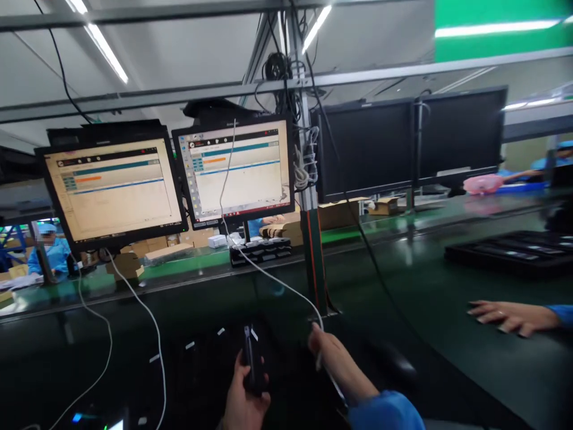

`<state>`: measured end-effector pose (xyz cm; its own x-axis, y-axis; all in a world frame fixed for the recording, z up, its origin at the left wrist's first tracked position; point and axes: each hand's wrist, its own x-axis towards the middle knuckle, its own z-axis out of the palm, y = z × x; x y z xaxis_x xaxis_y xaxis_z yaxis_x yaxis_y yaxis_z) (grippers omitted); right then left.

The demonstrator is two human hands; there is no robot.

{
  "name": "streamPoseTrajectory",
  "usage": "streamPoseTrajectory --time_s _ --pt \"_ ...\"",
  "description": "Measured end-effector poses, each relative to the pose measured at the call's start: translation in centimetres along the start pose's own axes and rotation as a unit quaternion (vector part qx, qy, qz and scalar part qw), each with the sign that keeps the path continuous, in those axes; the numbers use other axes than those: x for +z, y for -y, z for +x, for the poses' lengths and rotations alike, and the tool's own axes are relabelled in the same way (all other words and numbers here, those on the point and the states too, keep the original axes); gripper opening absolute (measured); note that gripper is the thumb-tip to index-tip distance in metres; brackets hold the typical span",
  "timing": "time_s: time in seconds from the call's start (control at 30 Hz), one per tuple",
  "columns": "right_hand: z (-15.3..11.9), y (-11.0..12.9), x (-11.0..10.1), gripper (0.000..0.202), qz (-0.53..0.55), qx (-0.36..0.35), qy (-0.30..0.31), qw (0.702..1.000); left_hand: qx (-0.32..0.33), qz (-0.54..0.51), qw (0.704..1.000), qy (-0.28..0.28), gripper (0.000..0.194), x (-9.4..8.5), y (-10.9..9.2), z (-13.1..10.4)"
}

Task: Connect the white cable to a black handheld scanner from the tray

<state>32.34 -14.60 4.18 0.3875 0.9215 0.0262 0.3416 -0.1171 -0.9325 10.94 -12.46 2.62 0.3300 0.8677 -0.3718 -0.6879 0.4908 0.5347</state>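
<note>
At a workbench [447, 298], a person's left hand [244, 400] holds a phone [249, 361] upright near the front edge, with the right hand [331, 358] just to its right, gripping the end of a cable [268, 272]. The cable runs up and back in front of the right of two lit monitors [237, 170], which stand side by side behind the hands. Two dark monitors [412, 140] stand further right, beyond an upright post [313, 239]. A co-worker's hand [505, 315] rests flat on the bench at far right, before a tray [505, 251].
</note>
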Motion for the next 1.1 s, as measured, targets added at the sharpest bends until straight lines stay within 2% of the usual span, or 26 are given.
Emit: streamPoseTrajectory --time_s 0.07,0.13,0.23,0.3,0.4,0.5,0.6,0.67,0.77,0.83,0.9,1.0,1.1 --pt "-1.4 1.3 1.3 0.074 0.139 0.022 0.113 0.984 0.043 0.045 0.997 0.045 0.058 -0.2 1.0 0.2" --pt "-2.9 2.3 2.9 0.082 0.24 0.034 0.159 0.957 0.076 0.081 0.99 0.085 0.081 -0.5 1.9 0.5" --pt "-4.3 2.9 4.9 0.086 0.329 0.045 0.125 0.935 0.096 0.108 0.984 0.104 0.113 -0.5 2.8 0.6" --pt "-4.5 2.4 5.8 0.083 0.341 0.046 0.111 0.932 0.093 0.119 0.983 0.103 0.12 -0.3 3.0 0.4" --pt "-4.1 1.0 6.5 0.081 0.297 0.025 0.08 0.951 0.09 0.133 0.981 0.106 0.127 -0.6 3.2 0.6" --pt "-3.8 -0.3 7.1 0.071 0.202 -0.013 0.032 0.979 0.117 0.155 0.975 0.112 0.124 -1.8 3.8 1.9" --pt "-3.9 -1.2 7.7 0.05 0.099 -0.065 -0.018 0.993 0.181 0.214 0.953 0.115 0.104 -3.4 4.5 3.5" --pt "-4.1 -1.5 8.3 0.04 0.036 -0.118 -0.054 0.991 0.229 0.269 0.93 0.1 0.092 -4.0 4.8 4.1" --pt "-4.4 -1.8 9.2 0.04 -0.016 -0.189 -0.093 0.977 0.285 0.351 0.89 0.049 0.086 -4.1 4.7 4.0" --pt "-4.4 -1.8 9.4 0.04 -0.014 -0.189 -0.098 0.977 0.304 0.393 0.868 0.015 0.089 -3.8 4.5 3.6" --pt "-4.3 -1.8 9.3 0.038 -0.001 -0.154 -0.08 0.985 0.309 0.42 0.853 -0.005 0.092 -3.5 4.3 3.3" --pt "-4.1 -2.0 9.2 0.039 0.022 -0.118 -0.059 0.991 0.309 0.433 0.847 -0.012 0.091 -3.3 4.2 3.0" --pt "-4.1 -2.6 9.6 0.046 0.053 -0.144 -0.088 0.984 0.324 0.445 0.834 -0.017 0.088 -3.4 4.4 3.1"
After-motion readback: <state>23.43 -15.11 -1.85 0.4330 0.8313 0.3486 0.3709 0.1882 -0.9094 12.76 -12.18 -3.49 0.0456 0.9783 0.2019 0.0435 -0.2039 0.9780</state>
